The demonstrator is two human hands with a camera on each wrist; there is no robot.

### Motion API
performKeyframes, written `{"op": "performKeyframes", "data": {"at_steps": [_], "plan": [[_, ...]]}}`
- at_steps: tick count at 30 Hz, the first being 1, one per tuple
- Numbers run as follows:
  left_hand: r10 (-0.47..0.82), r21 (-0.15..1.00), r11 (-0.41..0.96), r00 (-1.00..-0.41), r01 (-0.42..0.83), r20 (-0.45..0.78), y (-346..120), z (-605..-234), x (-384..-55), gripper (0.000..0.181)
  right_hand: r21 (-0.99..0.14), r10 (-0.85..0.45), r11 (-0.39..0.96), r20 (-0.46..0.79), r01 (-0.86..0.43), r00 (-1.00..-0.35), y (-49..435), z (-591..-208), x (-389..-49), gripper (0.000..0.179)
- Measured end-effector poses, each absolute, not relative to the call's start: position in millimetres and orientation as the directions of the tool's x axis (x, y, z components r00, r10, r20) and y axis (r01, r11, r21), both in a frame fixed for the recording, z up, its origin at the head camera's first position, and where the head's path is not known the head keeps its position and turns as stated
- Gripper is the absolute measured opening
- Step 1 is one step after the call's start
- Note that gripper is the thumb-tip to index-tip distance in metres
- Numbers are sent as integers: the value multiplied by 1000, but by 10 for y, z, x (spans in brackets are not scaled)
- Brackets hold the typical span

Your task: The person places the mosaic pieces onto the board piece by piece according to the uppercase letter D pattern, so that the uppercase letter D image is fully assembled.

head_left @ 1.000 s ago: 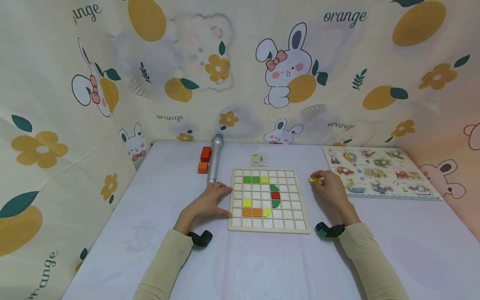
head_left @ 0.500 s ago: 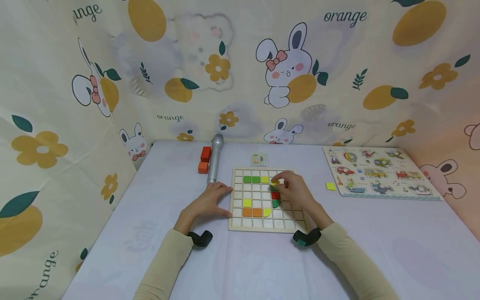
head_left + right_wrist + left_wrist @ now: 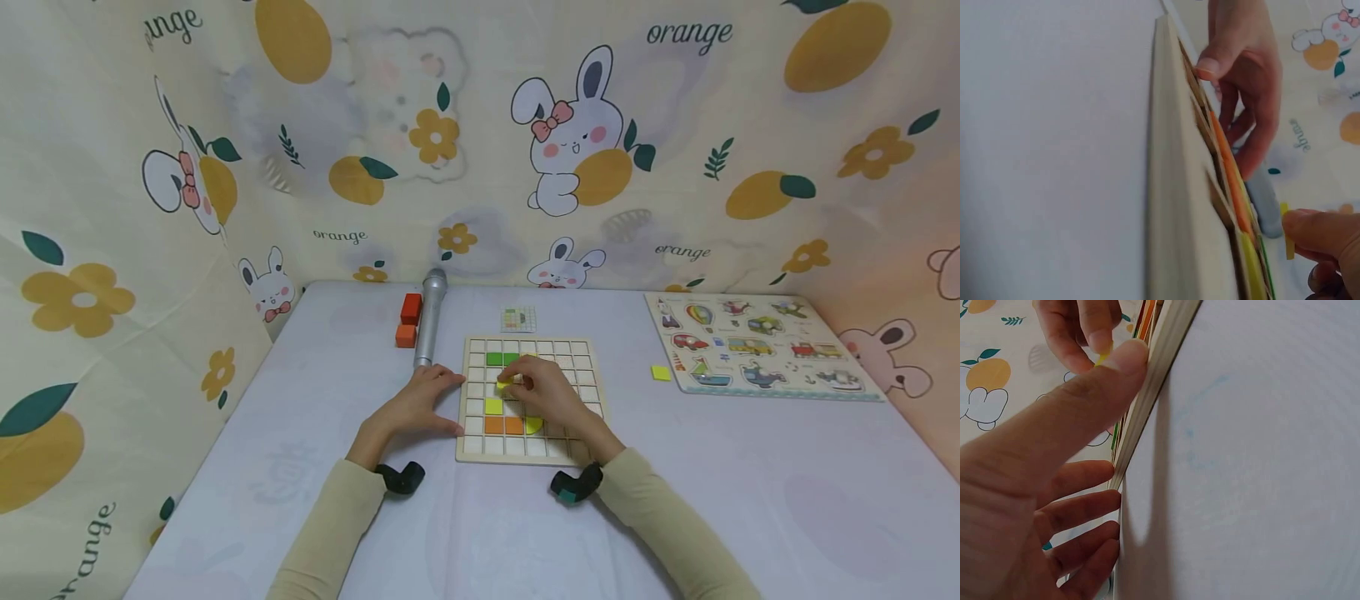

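In the head view a wooden grid board [image 3: 525, 461] lies on the table with green, yellow and orange tiles in several cells. Above its middle, my right hand [image 3: 553, 396] pinches a small yellow tile [image 3: 1288, 232] between thumb and fingertips. The right wrist view has that tile nearly edge-on, so its outline is unclear. My left hand [image 3: 411, 407] is spread at the board's left side, thumb and fingertips touching the edge. Yellow square [image 3: 493, 406] and orange tiles [image 3: 504, 425] sit just below the right fingertips. The right hand hides part of the grid.
A silver microphone [image 3: 430, 321] lies left of the board, beside red-orange blocks [image 3: 409, 310]. Behind the board is a small pattern card [image 3: 518, 318]. To the right lie a loose yellow square tile [image 3: 661, 373] and a picture puzzle board [image 3: 757, 346]. Patterned cloth walls stand behind.
My right hand has travelled left from beside the board to above its middle, carrying the yellow tile. A yellow square came into sight on the table at right. The left hand has stayed put.
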State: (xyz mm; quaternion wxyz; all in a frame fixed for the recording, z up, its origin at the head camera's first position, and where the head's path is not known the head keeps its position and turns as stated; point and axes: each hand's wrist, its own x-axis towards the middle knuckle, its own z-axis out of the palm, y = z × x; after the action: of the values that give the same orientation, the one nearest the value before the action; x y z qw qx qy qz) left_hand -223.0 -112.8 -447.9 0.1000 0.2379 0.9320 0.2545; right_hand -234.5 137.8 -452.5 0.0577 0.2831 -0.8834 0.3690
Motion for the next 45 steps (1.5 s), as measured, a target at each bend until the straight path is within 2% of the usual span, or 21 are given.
{"op": "performKeyframes", "data": {"at_steps": [8, 16, 23, 31, 36, 41, 45], "plan": [[505, 530, 745, -861, 405, -52, -1135, -4474, -2225, 82, -654, -483, 552, 256, -518, -838, 1263, -4591, -2347, 12], [502, 526, 750, -863, 402, -55, -1139, -4470, -2226, 82, -591, -499, 601, 249, -538, -830, 1260, -4595, -2354, 10], [498, 526, 751, -865, 400, -54, -1143, -4485, -2234, 82, -586, -506, 614, 222, -529, -834, 1261, -4580, -2369, 14], [497, 522, 753, -866, 400, -53, -1150, -4492, -2232, 82, -557, -512, 626, 235, -546, -826, 1240, -4592, -2388, 10], [508, 526, 745, -860, 411, -47, -1147, -4492, -2233, 82, -555, -522, 614, 247, -561, -816, 1280, -4568, -2392, 16], [502, 521, 751, -864, 406, -50, -1138, -4506, -2238, 83, -530, -512, 597, 325, -602, -795, 1473, -4492, -2424, 24], [490, 522, 755, -870, 396, -48, -1135, -4514, -2240, 83, -520, -460, 632, 346, -575, -818, 1747, -4413, -2446, 24]]}}
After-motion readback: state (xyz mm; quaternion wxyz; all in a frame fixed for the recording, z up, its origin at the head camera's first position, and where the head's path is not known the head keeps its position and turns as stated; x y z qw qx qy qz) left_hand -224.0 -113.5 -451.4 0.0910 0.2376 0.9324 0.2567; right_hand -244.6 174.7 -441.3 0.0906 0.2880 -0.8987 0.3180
